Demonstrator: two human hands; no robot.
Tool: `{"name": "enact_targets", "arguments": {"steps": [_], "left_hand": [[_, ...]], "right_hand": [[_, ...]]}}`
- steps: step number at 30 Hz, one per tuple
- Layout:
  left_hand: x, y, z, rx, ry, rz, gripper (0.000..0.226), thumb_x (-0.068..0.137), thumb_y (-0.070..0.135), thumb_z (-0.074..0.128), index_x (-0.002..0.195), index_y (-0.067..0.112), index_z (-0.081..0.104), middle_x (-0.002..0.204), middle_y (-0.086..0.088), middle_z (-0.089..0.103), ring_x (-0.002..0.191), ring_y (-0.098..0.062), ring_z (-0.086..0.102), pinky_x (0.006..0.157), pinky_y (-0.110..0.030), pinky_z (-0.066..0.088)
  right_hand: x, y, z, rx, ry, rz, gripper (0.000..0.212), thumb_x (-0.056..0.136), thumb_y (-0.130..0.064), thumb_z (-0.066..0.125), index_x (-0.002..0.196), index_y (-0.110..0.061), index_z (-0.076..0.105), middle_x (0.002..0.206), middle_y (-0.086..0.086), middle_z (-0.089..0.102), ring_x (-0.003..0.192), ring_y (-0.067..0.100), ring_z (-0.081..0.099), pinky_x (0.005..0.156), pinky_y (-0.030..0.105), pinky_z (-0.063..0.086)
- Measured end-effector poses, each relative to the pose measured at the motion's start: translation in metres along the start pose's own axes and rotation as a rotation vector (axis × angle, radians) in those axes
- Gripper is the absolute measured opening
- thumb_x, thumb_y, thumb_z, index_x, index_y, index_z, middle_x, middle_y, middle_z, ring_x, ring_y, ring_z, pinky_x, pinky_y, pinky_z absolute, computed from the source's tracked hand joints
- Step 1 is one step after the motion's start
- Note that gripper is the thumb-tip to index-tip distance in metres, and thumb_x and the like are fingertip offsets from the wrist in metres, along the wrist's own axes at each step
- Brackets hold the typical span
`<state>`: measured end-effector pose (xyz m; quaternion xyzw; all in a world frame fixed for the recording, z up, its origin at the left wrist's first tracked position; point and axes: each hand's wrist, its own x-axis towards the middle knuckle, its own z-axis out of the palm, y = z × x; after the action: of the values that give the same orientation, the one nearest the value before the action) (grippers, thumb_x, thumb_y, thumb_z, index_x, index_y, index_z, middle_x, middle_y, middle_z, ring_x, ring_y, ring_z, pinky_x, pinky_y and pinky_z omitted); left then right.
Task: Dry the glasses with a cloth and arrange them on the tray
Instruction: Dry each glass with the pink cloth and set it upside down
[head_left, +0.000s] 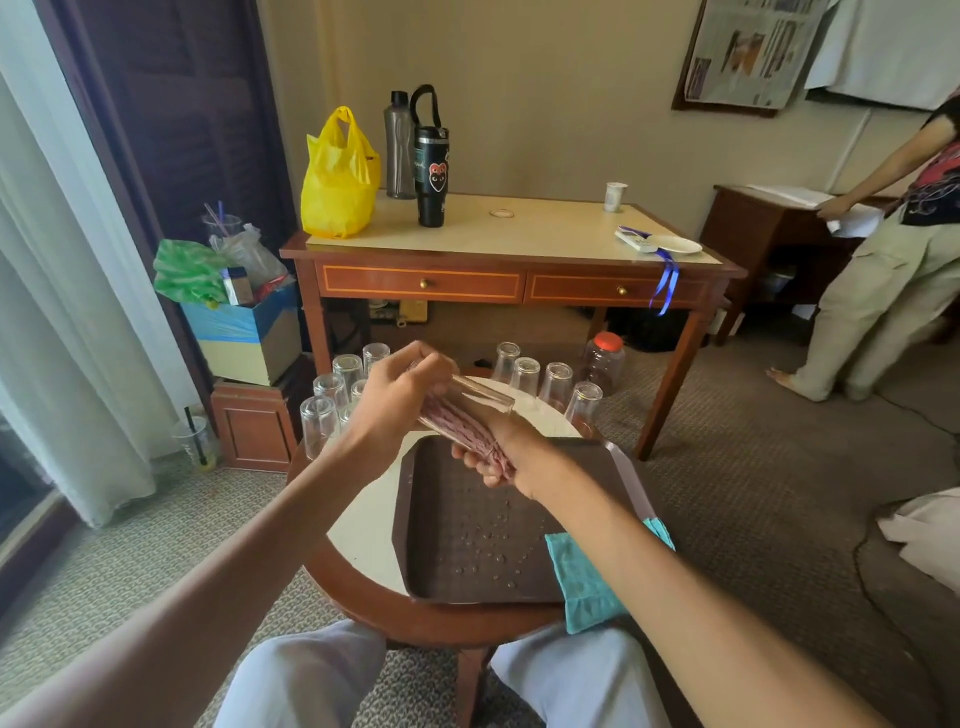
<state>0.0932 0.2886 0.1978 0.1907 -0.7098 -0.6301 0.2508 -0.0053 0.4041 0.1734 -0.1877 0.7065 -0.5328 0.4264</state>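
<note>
My left hand (402, 384) grips a clear glass (480, 396) tilted on its side above the far edge of the brown tray (467, 525). A pink striped cloth (460, 423) is stuffed inside the glass, and my right hand (493, 457) holds the cloth's bunched end just below the glass. Water drops speckle the tray, which holds no glasses. Several upturned glasses (527, 376) stand in a row at the round table's far right, and another cluster of upturned glasses (330, 397) stands at its far left, partly hidden by my left hand.
A teal cloth (582, 577) hangs over the round table's (363, 525) near right edge under my forearm. Behind stands a wooden desk (509, 280) with a yellow bag and bottles. A red-lidded jar (602, 361) sits on the floor. Another person (893, 270) stands at the right.
</note>
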Motion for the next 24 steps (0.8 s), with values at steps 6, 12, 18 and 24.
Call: {"name": "enact_targets", "arguments": {"steps": [6,12,18,24], "left_hand": [[-0.001,0.016,-0.008,-0.297,-0.117,-0.460,0.026,0.101,0.037,0.055,0.108,0.014,0.064,0.104,-0.013,0.067,0.095,-0.024,0.070,0.073,-0.032,0.061],[0.001,0.025,-0.002,-0.102,0.012,-0.391,0.018,0.100,0.034,0.060,0.105,0.017,0.064,0.104,-0.012,0.070,0.097,-0.023,0.072,0.066,-0.028,0.060],[-0.002,0.024,0.005,0.151,0.102,-0.100,0.025,0.099,0.030,0.060,0.105,0.008,0.069,0.090,-0.004,0.067,0.086,-0.016,0.064,0.066,-0.025,0.054],[-0.008,0.014,0.001,0.032,-0.080,-0.077,0.017,0.101,0.026,0.061,0.101,0.011,0.068,0.095,-0.002,0.067,0.093,-0.018,0.062,0.077,-0.029,0.053]], "right_hand": [[-0.011,-0.007,-0.002,-0.888,0.707,-0.811,0.036,0.075,-0.022,0.047,0.081,-0.006,0.078,0.065,0.006,0.069,0.052,0.023,0.053,0.042,0.017,0.026],[0.006,-0.008,-0.012,-0.867,0.639,-0.781,0.033,0.083,-0.039,0.058,0.078,-0.011,0.077,0.066,0.000,0.068,0.056,0.021,0.060,0.044,0.020,0.029],[0.004,0.010,0.005,-0.017,-0.059,-0.244,0.060,0.093,-0.069,0.046,0.091,-0.014,0.069,0.067,0.008,0.068,0.046,0.016,0.057,0.043,0.022,0.043],[0.001,0.013,-0.011,-0.035,-0.197,-0.204,0.058,0.090,-0.068,0.053,0.093,-0.013,0.069,0.070,0.011,0.067,0.050,0.017,0.058,0.040,0.022,0.044]]}}
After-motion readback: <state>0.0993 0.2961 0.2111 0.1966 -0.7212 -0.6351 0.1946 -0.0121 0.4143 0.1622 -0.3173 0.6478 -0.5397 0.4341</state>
